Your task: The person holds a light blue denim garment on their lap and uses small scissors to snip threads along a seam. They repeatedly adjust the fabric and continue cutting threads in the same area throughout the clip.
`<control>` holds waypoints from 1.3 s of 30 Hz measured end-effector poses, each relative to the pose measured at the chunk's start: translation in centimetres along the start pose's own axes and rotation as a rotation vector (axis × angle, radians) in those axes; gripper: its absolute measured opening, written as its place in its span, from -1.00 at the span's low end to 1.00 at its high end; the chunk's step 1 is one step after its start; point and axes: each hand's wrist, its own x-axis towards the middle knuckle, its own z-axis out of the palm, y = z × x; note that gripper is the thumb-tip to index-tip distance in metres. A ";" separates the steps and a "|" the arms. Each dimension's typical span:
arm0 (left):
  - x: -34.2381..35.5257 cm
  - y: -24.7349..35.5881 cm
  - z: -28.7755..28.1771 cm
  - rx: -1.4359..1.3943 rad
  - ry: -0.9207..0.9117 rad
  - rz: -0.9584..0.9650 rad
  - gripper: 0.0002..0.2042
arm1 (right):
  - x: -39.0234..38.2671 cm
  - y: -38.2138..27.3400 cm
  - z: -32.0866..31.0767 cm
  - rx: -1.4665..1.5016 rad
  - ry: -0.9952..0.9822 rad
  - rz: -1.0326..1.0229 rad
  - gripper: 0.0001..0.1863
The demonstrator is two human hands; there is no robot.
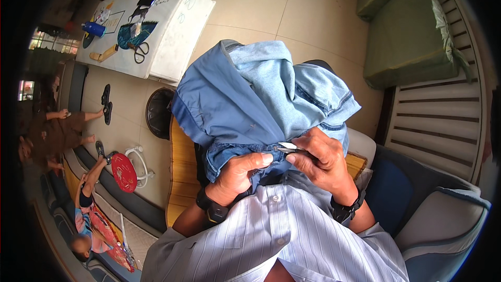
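Observation:
Light-blue denim (261, 60) and a smoother mid-blue cloth (219, 99) lie bunched over my lap. I cannot tell whether they are one garment. My left hand (240, 175) is closed on a dark-blue denim edge (227, 150), its thumb pressed on top. My right hand (321, 164) pinches what looks like small thread snips (287, 147), a pale pointed metal tool. Its tip points left and meets the denim edge just beside my left thumb. Fingers and folds hide the rest of the tool and the exact spot it touches.
A white table (172, 31) at the far left bears scissors (141, 52), a yellow tool (104, 53) and a blue bottle (94, 28). A black bin (159, 112) and a red-topped stool (124, 172) stand left. Two people sit farther left. Green-covered furniture (407, 42) is at far right.

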 end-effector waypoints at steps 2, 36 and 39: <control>-0.1 0.1 0.0 0.007 -0.026 0.006 -0.69 | -0.1 -0.1 0.0 -0.013 0.005 0.011 -0.75; 0.2 -0.4 -0.5 -0.023 -0.002 0.019 -0.71 | -1.3 1.1 1.8 0.504 0.119 0.281 -0.80; 0.3 -0.5 -0.8 -0.038 -0.011 0.026 -0.72 | -1.1 0.8 1.4 0.452 0.093 0.292 -0.80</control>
